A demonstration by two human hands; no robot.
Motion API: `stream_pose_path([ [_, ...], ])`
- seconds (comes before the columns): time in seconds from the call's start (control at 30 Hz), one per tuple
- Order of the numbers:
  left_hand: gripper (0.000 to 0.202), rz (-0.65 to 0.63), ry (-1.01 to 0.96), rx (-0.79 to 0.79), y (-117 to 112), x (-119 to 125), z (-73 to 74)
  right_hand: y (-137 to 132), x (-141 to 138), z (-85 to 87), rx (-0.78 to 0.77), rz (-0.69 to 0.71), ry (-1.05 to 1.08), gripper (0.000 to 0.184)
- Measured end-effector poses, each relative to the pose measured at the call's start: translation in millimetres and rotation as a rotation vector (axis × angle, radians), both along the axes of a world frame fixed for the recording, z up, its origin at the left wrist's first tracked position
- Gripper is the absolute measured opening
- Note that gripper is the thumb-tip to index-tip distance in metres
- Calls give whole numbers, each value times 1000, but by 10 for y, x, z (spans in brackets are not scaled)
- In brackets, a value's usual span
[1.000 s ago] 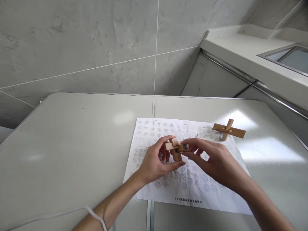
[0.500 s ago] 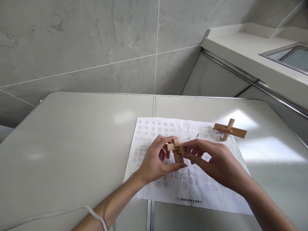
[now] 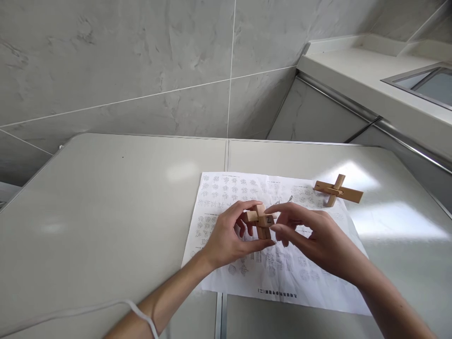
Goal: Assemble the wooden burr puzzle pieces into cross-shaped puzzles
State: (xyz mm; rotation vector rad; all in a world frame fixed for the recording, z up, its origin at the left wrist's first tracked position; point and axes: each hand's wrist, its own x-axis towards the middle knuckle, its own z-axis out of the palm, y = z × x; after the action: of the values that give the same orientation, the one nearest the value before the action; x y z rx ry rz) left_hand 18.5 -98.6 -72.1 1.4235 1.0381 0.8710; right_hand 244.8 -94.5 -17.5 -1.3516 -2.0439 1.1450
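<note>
**woodfan:** So here's the little wooden burr puzzle (image 3: 260,221), a few notched sticks crossed through each other, held up just above the printed instruction sheet (image 3: 278,278) on the grey surface (image 3: 106,197). Left hand (image 3: 226,238) is curled round it from the left: thumb under the bottom stick, fingers over the top, closed on it. Right hand (image 3: 318,240) comes in from the other side, thumb and first finger pinched on the end of the cross stick that has a mark on it, other fingers loosely spread.

**knotty_pete:** How does that thing handle, you reckon?

**woodfan:** Light, I'd say, and stiff. Plain unfinished wood by the look of it, so not slippery, plenty of grip for bare fingertips. Not fragile as such, but my guess is the weak spot is the fit: if the sticks are only half locked, they can slide apart when you squeeze the wrong pair.

**knotty_pete:** So where do you grab it?

**woodfan:** Pretty much like it's shown. One hand cages the core where the sticks cross so nothing drifts, the other takes a single stick by its free end. Holding it by only one end would probably let the rest sag or drop out.

**knotty_pete:** And the other one?

**woodfan:** A second wooden cross (image 3: 337,192) sits at the far right corner of the sheet, well apart from both hands, nobody touching it.
</note>
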Motion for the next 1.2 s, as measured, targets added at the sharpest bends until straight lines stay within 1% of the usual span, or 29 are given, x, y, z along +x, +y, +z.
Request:
stream_pose_path([
  [0.13, 70, 6, -39, -52, 4, -18, 35, 23, 33, -8, -53, -35, -38, 32],
  [0.23, 72, -18, -85, -82, 3, -33, 43, 46, 33, -40, -110, 6, -99, 34],
  [0.3, 74, -39, -122, -98, 0, -37, 48, 60, 25, -55, -141, 26, -104, 36],
  [0.4, 75, -61, -156, -112, -9, -38, 57, 79, 20, -61, -187, 47, -63, 43],
  [0.5, 74, -110, -206, -117, -15, -43, 60, 96, 30, -56, -246, 91, -4, 47],
  [0.63, 74, -148, -230, -89, -21, -61, 46, 107, 29, -46, -280, 123, 52, 51],
  [0.83, 72, -136, -157, -9, -40, -59, 20, 111, -8, -59, -311, 78, 102, 57],
  [1.03, 69, -121, -137, 62, -47, -43, 5, 112, -11, -73, -347, 32, 136, 60],
  [1.13, 72, -111, -114, 36, -40, -50, 14, 107, -31, -101, -398, 5, 176, 58],
  [1.2, 79, -91, -111, -24, -34, -52, 17, 113, -46, -157, -453, -47, 279, 56],
])
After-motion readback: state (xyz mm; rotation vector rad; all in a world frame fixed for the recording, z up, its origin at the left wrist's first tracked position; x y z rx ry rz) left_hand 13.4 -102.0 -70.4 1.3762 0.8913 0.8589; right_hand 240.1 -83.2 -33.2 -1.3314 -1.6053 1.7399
